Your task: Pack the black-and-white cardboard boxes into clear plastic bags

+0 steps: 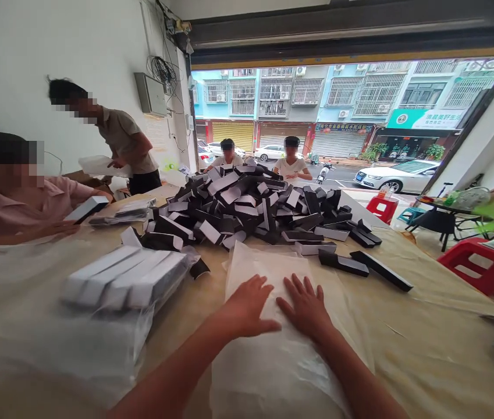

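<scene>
I am inspecting a shop room open to the street, with a long table under a beige cloth [430, 291] running away from me towards the opening. Across the middle of the table lies a large heap of black-and-white boxes [247, 203]. Two people stand beyond the heap, a third stands at the far left holding a white package [102, 166], and a seated co-worker at the left has one hand on a black-and-white box [86, 209].

Nearer me on the left lies a bagged row of white boxes [120, 279]. Two loose black boxes [343, 263] sit on the cloth to the right.

Directly in front of me lies a translucent plastic film [268, 291], between my body and the heap. I cannot tell whether it is a bag or a flat sheet, or whether anything lies inside it. Its long axis points away from me towards the heap, with the far end just short of the boxes and the near end at my side of the table.

My left hand [247, 305] and right hand [305, 308] both press palm-down on the film, side by side and apart. The fingers are spread, with nothing gripped or pinched. At this moment, I am flattening the film against the cloth.
</scene>
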